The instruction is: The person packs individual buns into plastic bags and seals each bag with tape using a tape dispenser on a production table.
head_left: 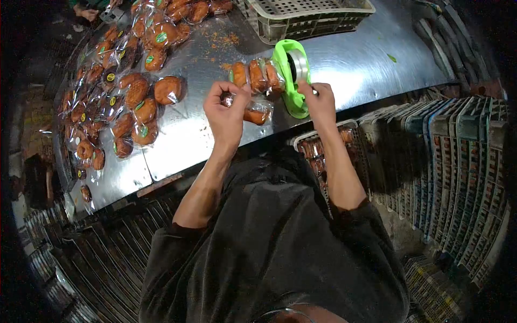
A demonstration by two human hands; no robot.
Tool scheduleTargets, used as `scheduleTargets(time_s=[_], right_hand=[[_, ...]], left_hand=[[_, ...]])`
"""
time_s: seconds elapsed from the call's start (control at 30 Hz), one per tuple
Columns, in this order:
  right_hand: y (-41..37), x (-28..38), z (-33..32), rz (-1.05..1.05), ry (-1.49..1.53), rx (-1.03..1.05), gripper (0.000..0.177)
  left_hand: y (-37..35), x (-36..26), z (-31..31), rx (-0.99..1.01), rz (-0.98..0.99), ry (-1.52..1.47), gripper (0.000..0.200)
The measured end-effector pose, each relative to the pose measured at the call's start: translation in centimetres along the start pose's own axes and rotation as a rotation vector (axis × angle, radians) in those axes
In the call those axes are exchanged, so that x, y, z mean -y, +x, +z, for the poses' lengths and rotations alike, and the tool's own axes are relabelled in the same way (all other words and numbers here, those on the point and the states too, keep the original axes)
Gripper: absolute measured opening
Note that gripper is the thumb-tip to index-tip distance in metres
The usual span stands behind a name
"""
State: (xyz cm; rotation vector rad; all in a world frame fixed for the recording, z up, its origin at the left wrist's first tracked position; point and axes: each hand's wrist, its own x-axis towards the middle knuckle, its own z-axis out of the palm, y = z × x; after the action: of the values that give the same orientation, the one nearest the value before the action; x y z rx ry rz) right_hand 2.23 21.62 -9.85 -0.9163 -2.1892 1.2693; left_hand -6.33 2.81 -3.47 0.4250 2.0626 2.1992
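My left hand is closed in a pinch at the gathered end of a clear plastic bag of brown bread, which lies at the table's near edge. My right hand is also pinched closed, at the near end of a bright green tape dispenser. What its fingertips hold is too small to make out. A wide roll of clear tape sits in the dispenser. Just beyond my left hand, several more bagged bread pieces lie in a row against the dispenser's left side.
A pile of bagged breads with green and yellow labels covers the left of the metal table. A plastic crate stands at the back. Below the edge is a crate of bagged breads; stacked crates stand right. Another person's hand shows top left.
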Motion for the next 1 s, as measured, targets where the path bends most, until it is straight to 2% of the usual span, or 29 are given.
scheduleTargets(time_s=[0.13, 0.17, 0.27, 0.33, 0.4, 0.43, 0.5, 0.53, 0.57, 0.6, 0.63, 0.67, 0.7, 0.73, 0.8, 0.83, 0.93, 0.97, 1.0], right_hand=[[-1.3, 2.1, -1.3, -0.172, -0.011, -0.181, 0.033], [-3.2, 2.7, -2.2, -0.087, 0.016, -0.155, 0.030], [-7.0, -0.3, -0.3, 0.407, 0.452, 0.024, 0.025], [-8.8, 3.7, 1.8, 0.334, 0.421, 0.137, 0.021], [-9.5, 8.4, 3.2, -0.188, 0.336, 0.053, 0.018], [-9.1, 9.0, 4.5, -0.228, 0.321, 0.038, 0.016], [-8.1, 10.0, 6.5, -0.303, 0.287, 0.015, 0.020], [-7.7, 10.2, 7.0, -0.203, 0.430, 0.059, 0.025], [-7.4, 10.1, 7.2, -0.097, 0.568, 0.115, 0.031], [-7.2, 10.1, 7.4, 0.019, 0.707, 0.180, 0.037], [-6.5, 10.3, 6.6, 0.230, 0.836, 0.420, 0.046], [-5.8, 10.1, 6.3, 0.423, 0.952, 0.635, 0.040], [-5.7, 10.2, 7.2, 0.392, 0.881, 0.648, 0.036], [-5.6, 10.3, 8.3, 0.366, 0.809, 0.650, 0.033], [-5.1, 10.9, 10.2, 0.249, 0.689, 0.406, 0.026], [-5.5, 11.7, 10.5, 0.206, 0.802, 0.382, 0.024], [-4.8, 11.6, 8.9, -0.020, 0.425, 0.153, 0.022], [-4.9, 12.2, 7.8, 0.062, 0.449, 0.089, 0.021], [-4.7, 12.7, 6.7, 0.095, 0.494, 0.048, 0.020]], left_hand=[[-0.4, 0.6, 0.0, 0.026, -0.015, 0.024, 0.018], [-0.4, 1.1, -0.4, 0.034, -0.019, 0.054, 0.018], [0.1, 2.1, -0.7, 0.003, -0.021, 0.030, 0.017], [0.3, 2.1, -0.4, -0.031, -0.051, -0.021, 0.019], [-0.4, 1.5, -0.6, -0.082, -0.142, -0.061, 0.020], [-0.6, 1.3, -0.9, -0.060, -0.205, -0.141, 0.021], [-1.2, 0.8, -1.8, -0.043, -0.188, -0.079, 0.021], [-0.9, 0.7, -2.0, -0.042, -0.170, -0.056, 0.022], [-0.7, 1.2, -2.4, -0.065, 0.032, 0.100, 0.023], [-0.4, 1.3, -3.1, -0.001, 0.040, 0.071, 0.023], [0.2, 1.3, -4.3, 0.062, 0.054, 0.052, 0.023], [1.1, 1.3, -5.5, 0.126, 0.078, 0.039, 0.023], [2.2, 0.7, -6.0, 0.035, 0.093, -0.050, 0.015], [2.5, -0.1, -7.1, 0.007, -0.111, -0.279, 0.022], [2.4, -2.3, -8.9, -0.030, -0.529, -0.748, 0.040], [2.8, -0.5, -9.7, 0.199, -0.402, -0.629, 0.062], [4.7, 3.3, -8.9, 0.214, -0.302, -0.200, 0.061], [5.8, 4.6, -8.0, 0.300, -0.375, -0.303, 0.069], [7.5, 5.3, -8.2, 0.280, -0.355, -0.083, 0.076]])
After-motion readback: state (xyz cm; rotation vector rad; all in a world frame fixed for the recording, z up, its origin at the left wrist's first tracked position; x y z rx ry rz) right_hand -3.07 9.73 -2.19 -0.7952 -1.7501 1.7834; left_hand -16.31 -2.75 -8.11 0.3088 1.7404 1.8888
